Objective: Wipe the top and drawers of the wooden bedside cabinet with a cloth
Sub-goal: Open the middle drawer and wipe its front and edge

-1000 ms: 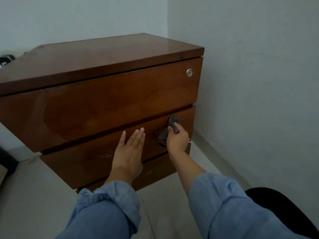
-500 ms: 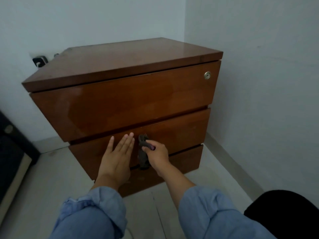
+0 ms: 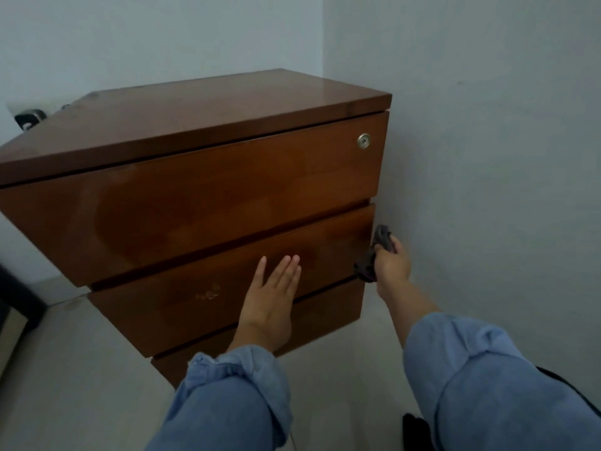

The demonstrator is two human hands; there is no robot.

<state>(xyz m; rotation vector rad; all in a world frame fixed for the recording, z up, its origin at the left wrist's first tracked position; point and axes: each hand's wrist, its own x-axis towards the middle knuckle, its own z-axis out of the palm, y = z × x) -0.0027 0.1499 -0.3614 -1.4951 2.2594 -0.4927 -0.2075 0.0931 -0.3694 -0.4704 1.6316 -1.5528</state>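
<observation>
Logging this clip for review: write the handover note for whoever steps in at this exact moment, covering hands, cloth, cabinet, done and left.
Left hand: open, fingers straight, flat against the middle drawer front.
Right hand: grips the dark cloth at the middle drawer's right edge, beside the wall.
Cabinet: all three drawers closed; lock on the top drawer.
Done: cannot be judged from the frame. A pale scuffed patch shows on the middle drawer.
Left: probably the bottom drawer; check the top.
</observation>
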